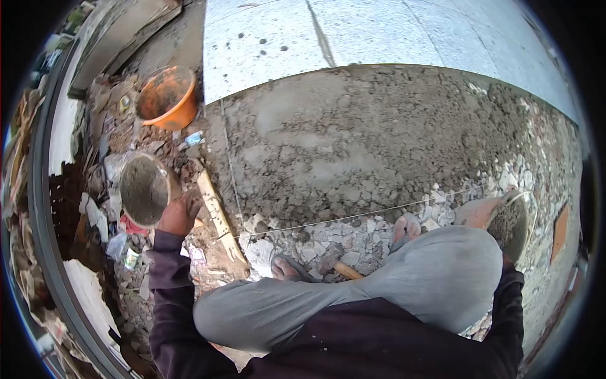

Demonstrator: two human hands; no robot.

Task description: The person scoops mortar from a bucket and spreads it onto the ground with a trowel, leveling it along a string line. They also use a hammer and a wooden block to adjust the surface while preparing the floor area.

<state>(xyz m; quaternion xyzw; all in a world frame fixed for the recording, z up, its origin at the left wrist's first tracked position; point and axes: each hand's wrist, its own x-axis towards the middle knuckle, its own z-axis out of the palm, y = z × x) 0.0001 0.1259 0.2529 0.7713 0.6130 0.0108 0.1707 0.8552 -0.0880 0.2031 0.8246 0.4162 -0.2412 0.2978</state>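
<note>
My left hand (182, 213) is at the right rim of a grey mortar-stained bucket (144, 189), its fingers bent with the tips partly hidden; what they hold is hard to make out. At the right, a second bucket (510, 221) with grey mortar residue inside leans on its side. My right hand (507, 259) is mostly hidden behind my knee and sleeve, near that bucket's lower edge. A wooden strip (218, 218) lies on the rubble beside my left hand. Rough wet mortar (353, 139) spreads in front of my feet.
An orange bucket (169, 100) stands at the upper left among debris. Pale speckled slabs (391, 31) border the mortar at the far side. A thin string (328, 218) runs low across the near edge. Broken rubble (366, 243) surrounds my feet, with a wooden handle (347, 271) between them.
</note>
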